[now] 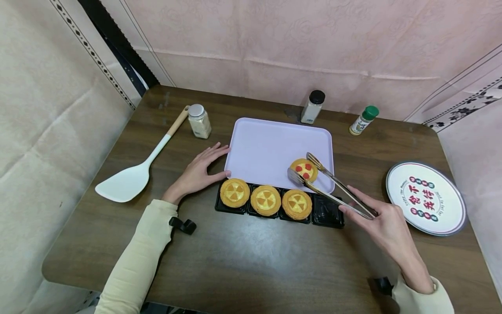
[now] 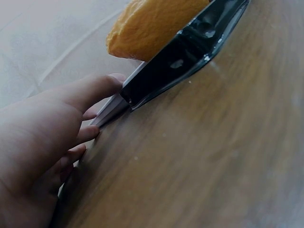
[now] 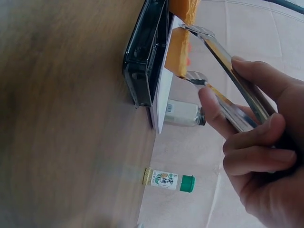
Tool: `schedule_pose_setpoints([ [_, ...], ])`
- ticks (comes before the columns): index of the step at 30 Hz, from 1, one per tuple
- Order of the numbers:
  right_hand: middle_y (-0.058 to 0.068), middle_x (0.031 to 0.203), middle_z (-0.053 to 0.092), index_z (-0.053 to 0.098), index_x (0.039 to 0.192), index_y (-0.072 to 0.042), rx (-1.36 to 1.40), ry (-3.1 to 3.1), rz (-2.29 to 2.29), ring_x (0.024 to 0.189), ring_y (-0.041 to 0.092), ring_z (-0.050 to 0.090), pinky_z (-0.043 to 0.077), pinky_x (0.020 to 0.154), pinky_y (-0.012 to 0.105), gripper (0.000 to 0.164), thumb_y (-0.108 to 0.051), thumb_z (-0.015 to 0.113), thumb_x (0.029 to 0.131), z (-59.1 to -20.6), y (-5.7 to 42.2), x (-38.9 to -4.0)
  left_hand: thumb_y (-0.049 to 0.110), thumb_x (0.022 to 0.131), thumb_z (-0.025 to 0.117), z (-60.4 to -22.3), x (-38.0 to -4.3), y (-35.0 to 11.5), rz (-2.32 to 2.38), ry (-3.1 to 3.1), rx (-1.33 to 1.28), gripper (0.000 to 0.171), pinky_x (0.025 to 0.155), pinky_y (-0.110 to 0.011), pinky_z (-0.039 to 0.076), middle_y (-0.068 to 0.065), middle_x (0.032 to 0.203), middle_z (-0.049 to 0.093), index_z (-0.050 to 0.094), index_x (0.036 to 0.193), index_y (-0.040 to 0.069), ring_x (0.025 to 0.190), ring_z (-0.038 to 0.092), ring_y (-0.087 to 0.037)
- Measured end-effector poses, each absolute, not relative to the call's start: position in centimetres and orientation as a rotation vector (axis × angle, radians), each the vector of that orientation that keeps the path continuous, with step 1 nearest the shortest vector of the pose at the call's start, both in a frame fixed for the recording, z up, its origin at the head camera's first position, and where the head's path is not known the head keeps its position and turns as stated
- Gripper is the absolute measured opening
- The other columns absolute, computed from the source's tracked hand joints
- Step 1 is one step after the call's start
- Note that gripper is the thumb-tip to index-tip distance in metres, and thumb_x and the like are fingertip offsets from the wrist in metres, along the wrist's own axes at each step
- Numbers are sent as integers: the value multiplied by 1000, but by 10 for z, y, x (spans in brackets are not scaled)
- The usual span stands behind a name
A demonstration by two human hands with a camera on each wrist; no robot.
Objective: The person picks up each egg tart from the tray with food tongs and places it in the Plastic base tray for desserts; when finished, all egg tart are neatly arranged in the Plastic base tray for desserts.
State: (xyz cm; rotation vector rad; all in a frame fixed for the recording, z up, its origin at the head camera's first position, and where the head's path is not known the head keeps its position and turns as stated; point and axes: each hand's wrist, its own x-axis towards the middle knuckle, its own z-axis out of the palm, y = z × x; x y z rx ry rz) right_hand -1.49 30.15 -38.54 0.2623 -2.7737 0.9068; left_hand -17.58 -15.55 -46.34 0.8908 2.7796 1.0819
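My right hand (image 1: 386, 222) grips metal tongs (image 1: 333, 185), whose tips stand on either side of a tart with red pieces on top (image 1: 304, 170). That tart lies at the near right of a pale lavender tray (image 1: 270, 144). With thumb and fingertips, my left hand (image 1: 201, 169) touches the tray's left edge; the fingers are fairly straight. In front of the tray, a black plastic holder (image 1: 328, 213) has three yellow tarts (image 1: 266, 200) in its compartments, and its rightmost compartment is bare. The left wrist view shows the thumb (image 2: 102, 90) at the tray's edge beside the holder.
At the left lies a white spatula (image 1: 129, 181) with a wooden handle. A white-lidded jar (image 1: 199, 122) stands near it. Behind the tray are a black-capped shaker (image 1: 313, 107) and a green-capped bottle (image 1: 364, 120). A white plate with red lettering (image 1: 425, 222) lies at the right.
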Motion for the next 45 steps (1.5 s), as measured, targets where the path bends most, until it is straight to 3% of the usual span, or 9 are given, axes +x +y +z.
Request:
schedule_pose_setpoints([
  [10,11,95,74,66,131,-21,294,-2729,921,34,-9,19,23,29,20,55,-14,83,80,-381,305,-14,49,90,67,-463,-175,-155,1074,2780,892,71,116,-51,13,1,155,36,41,151,23,146,19,-21],
  [21,-5,86,73,67,129,-18,320,-2709,967,43,-3,26,24,39,16,59,-5,86,75,-363,330,6,48,90,68,-463,-175,-155,1093,2765,870,71,115,-54,13,3,155,35,41,151,23,147,18,-21],
  [25,-7,86,74,68,128,-17,278,-2764,958,65,-2,48,34,60,11,58,-3,85,74,-361,347,26,47,90,69,-463,-176,-155,1103,2764,888,71,115,-53,14,1,155,36,42,150,22,146,19,-22],
  [28,-9,87,74,68,127,-16,255,-2803,945,85,-2,54,35,73,9,59,-2,86,73,-363,358,39,47,90,69,-463,-177,-155,1105,2766,889,71,116,-51,13,1,155,36,42,151,22,146,19,-21],
  [31,-11,87,74,69,126,-13,292,-2817,919,74,-4,54,37,66,9,60,-1,87,70,-368,365,49,48,90,69,-463,-178,-155,1099,2767,881,71,116,-50,13,2,155,36,42,151,23,146,19,-20],
  [36,-10,86,73,69,125,-9,365,-2787,938,51,-3,37,32,50,14,62,2,87,67,-376,370,56,47,89,70,-464,-179,-157,1096,2768,877,71,116,-50,13,3,155,36,42,150,23,146,19,-20],
  [45,-7,86,73,68,125,-7,401,-2760,969,46,-6,26,30,44,15,62,4,86,67,-385,373,60,47,90,69,-464,-179,-155,1093,2764,885,71,116,-49,13,3,155,35,42,151,22,146,19,-20],
])
